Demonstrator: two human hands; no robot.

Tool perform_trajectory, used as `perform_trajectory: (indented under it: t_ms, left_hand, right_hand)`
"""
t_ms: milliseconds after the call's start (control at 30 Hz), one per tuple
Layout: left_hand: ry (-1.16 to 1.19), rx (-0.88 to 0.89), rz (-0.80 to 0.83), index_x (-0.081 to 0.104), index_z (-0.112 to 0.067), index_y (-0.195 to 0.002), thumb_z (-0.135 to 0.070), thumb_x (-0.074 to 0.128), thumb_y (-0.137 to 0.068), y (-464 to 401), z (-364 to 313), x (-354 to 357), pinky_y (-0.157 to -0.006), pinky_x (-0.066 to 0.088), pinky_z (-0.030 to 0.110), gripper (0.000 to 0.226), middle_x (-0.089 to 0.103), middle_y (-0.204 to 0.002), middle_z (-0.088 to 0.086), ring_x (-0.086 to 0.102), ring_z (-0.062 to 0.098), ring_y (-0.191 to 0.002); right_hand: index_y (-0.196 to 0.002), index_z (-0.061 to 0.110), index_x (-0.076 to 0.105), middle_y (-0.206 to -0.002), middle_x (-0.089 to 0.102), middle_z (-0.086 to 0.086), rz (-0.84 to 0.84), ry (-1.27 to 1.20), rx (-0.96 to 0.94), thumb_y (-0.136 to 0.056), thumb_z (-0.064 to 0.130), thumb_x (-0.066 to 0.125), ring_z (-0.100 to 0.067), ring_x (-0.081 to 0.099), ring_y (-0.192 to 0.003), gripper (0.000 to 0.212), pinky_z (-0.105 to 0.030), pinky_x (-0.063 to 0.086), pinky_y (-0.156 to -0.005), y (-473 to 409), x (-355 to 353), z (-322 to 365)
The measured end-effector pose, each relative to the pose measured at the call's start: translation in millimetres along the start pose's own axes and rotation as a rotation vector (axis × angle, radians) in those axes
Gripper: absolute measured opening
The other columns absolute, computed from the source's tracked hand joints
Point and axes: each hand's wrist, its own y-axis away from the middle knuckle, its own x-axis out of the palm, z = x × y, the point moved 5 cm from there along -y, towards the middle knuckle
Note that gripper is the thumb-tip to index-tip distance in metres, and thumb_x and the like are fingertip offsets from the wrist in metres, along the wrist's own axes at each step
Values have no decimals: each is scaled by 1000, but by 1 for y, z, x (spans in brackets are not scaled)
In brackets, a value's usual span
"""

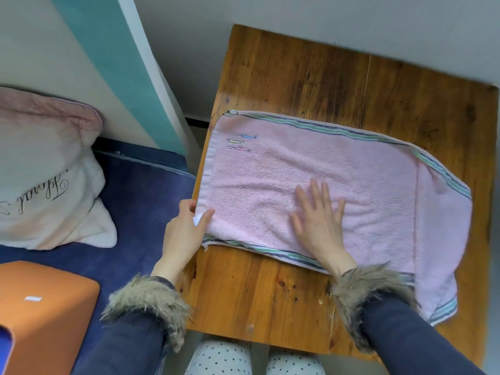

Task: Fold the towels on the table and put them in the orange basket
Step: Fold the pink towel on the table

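A pink towel [319, 169] with striped green and blue borders lies spread over the wooden table [297, 74]. Its right end is folded over and hangs off the near right side. My left hand [184, 234] pinches the towel's near left corner at the table's left edge, thumb on top. My right hand [319, 220] lies flat on the towel's middle with fingers straight and spread. The orange basket [46, 315] stands at the lower left, on the blue surface beside the table.
A pale pink pillow [46, 169] with script lettering lies on the blue bed surface [140, 201] to the left. A white and teal wall panel [113, 63] rises behind it. My knees in dotted trousers [224, 358] sit under the table's near edge.
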Motion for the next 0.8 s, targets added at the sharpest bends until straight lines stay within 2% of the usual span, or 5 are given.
perform_trajectory:
  t_ms: [100,200,433,633,800]
  left_hand:
    - [-82,13,33,39,-16,-123,-45,56,-88,8,2,2,-86,37,41,50,58,-107,7,52,31,-102]
    - [-129,13,156,37,-21,-126,-43,68,-79,9,13,4,-91,36,38,61,53,-110,0,49,24,-105]
    - [-120,-43,188,37,-25,-120,-31,62,-84,9,34,-4,-84,45,43,44,57,-108,8,53,28,-96]
    - [-238,-5,74,36,-16,-118,-25,54,-87,8,36,-10,-81,37,41,36,59,-99,9,52,29,-91]
    - [-288,-31,34,38,-15,-119,-26,51,-90,8,33,-7,-84,36,42,34,59,-105,12,51,31,-96]
  right_hand:
    - [-146,23,24,-157,13,-7,6,15,-147,-91,48,36,-23,0,-143,62,-64,4,-109,10,17,35]
    - [-142,21,33,-154,24,-10,45,45,-218,-83,49,55,-31,18,-143,69,-66,9,-106,19,34,56]
    - [-149,27,3,-158,-9,-4,116,70,-238,-84,66,40,-26,-14,-144,85,-64,-5,-110,16,38,74]
    - [-148,21,20,-157,12,-5,-58,30,-263,-89,60,40,-26,5,-146,74,-63,1,-110,-14,10,86]
    - [-149,21,17,-158,7,-7,-126,55,-336,-97,42,36,-26,2,-146,60,-55,4,-115,-82,-24,109]
